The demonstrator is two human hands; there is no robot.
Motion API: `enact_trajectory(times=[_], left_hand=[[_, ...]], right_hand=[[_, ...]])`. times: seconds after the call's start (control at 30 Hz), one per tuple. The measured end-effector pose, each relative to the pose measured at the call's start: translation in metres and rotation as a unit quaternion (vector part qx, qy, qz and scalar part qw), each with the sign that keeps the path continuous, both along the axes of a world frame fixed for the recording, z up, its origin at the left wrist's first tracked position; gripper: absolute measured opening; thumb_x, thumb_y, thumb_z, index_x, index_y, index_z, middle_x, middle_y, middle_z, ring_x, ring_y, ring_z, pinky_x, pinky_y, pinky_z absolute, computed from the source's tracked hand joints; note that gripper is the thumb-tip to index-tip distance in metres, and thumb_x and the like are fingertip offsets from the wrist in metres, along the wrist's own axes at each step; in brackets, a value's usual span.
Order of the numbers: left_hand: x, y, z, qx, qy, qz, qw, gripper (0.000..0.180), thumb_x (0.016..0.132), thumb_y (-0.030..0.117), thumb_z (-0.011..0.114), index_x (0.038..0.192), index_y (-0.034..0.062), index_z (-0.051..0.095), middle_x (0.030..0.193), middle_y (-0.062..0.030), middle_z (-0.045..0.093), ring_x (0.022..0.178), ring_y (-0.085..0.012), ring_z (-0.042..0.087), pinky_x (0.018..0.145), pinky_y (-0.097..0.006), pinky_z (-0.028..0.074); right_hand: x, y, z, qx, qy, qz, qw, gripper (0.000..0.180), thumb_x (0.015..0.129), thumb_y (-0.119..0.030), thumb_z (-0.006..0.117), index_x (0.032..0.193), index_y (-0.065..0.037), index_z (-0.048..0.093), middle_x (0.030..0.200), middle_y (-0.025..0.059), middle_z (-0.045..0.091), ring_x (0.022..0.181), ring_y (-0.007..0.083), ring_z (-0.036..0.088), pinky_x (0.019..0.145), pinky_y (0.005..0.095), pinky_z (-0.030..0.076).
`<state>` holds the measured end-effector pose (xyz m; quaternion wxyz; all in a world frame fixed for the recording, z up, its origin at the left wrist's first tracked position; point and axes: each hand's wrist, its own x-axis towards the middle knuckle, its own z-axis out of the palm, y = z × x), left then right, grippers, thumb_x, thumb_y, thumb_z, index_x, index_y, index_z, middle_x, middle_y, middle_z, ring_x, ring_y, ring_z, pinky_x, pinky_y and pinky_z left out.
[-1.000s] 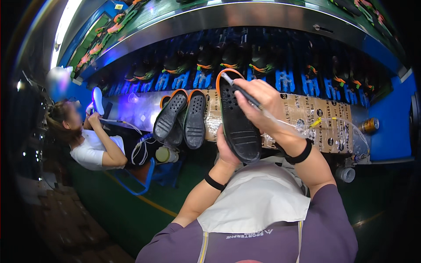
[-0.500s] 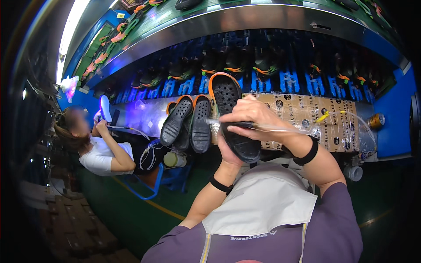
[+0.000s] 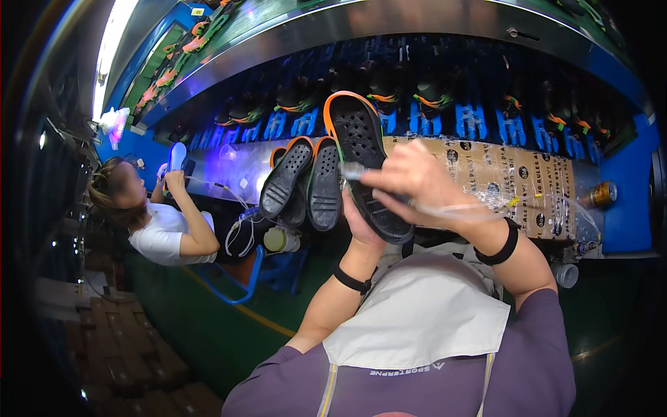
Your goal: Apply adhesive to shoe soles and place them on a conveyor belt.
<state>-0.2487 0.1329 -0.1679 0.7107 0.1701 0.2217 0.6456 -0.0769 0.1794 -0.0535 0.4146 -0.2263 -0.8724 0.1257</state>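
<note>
My left hand grips a black shoe sole with an orange rim from below, holding it tread up and tilted away from me. My right hand is closed on a thin tool with a clear hose, and the tool's tip rests against the left edge of the sole at mid-length. The hose trails right over my wrist. Two more black soles with orange rims lean side by side on the bench just left of the held one.
A cardboard-covered bench runs ahead of me under a blue rack of shoe parts. A seated person in a white shirt works at the left by a blue stool. A can stands at the far right.
The held sole has swung more upright and shifted slightly left. My right hand has slid down from its top toward the middle, the tool now at the sole's left edge.
</note>
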Motion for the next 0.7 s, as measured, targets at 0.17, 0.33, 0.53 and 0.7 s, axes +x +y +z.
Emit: enact_trajectory(times=[0.17, 0.33, 0.53, 0.7], left_hand=[[-0.014, 0.007, 0.000, 0.071, -0.005, -0.037, 0.997, 0.078, 0.103, 0.069, 0.033, 0.152, 0.0101, 0.049, 0.154, -0.0156, 0.051, 0.139, -0.0325, 0.051, 0.120, -0.050, 0.038], [-0.014, 0.019, 0.021, 0.117, -0.093, -0.082, 0.985, 0.080, 0.100, 0.070, 0.038, 0.148, 0.0080, 0.052, 0.145, -0.0199, 0.056, 0.132, -0.0351, 0.056, 0.116, -0.050, 0.044], [-0.020, 0.025, 0.039, 0.113, -0.141, -0.098, 0.979, 0.093, 0.093, 0.078, 0.044, 0.149, 0.0036, 0.049, 0.139, -0.0240, 0.057, 0.125, -0.0398, 0.059, 0.106, -0.055, 0.053], [-0.032, 0.031, 0.047, 0.102, -0.160, -0.129, 0.973, 0.100, 0.091, 0.080, 0.045, 0.145, -0.0047, 0.048, 0.133, -0.0254, 0.059, 0.117, -0.0411, 0.062, 0.101, -0.053, 0.056]], right_hand=[[0.009, -0.002, 0.004, -0.183, 0.083, 0.197, 0.960, 0.029, 0.083, -0.011, 0.080, 0.113, -0.010, 0.079, 0.083, 0.0070, 0.070, 0.085, 0.0256, 0.062, 0.081, 0.0409, 0.044], [0.010, -0.006, 0.007, -0.064, -0.023, 0.153, 0.986, 0.035, 0.082, -0.010, 0.082, 0.117, -0.012, 0.079, 0.082, 0.0083, 0.069, 0.080, 0.0280, 0.062, 0.087, 0.0423, 0.045], [0.015, -0.007, 0.009, -0.075, -0.005, 0.086, 0.993, 0.034, 0.082, -0.012, 0.084, 0.115, -0.012, 0.078, 0.091, 0.0078, 0.069, 0.089, 0.0273, 0.065, 0.084, 0.0406, 0.043], [0.021, -0.013, 0.016, -0.159, -0.017, 0.272, 0.949, 0.032, 0.082, -0.012, 0.083, 0.114, -0.012, 0.078, 0.089, 0.0065, 0.070, 0.090, 0.0266, 0.065, 0.082, 0.0426, 0.045]])
